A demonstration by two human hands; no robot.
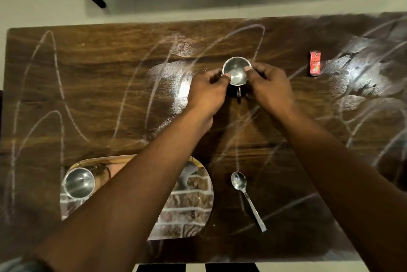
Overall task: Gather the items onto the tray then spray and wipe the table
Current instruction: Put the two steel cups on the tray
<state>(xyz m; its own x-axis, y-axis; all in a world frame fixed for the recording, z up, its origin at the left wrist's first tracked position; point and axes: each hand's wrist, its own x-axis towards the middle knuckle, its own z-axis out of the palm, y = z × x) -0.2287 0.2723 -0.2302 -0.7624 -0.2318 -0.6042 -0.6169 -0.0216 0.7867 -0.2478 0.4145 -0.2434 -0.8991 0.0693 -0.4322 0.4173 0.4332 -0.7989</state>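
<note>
Gleaming round steel cup [235, 72], rim pinched

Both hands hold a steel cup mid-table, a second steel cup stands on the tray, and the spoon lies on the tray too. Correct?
Not quite. The head view shows the silver metal spoon lying on the dark wooden table, right of the reflective rounded tray, not on it. The rest holds.
</note>
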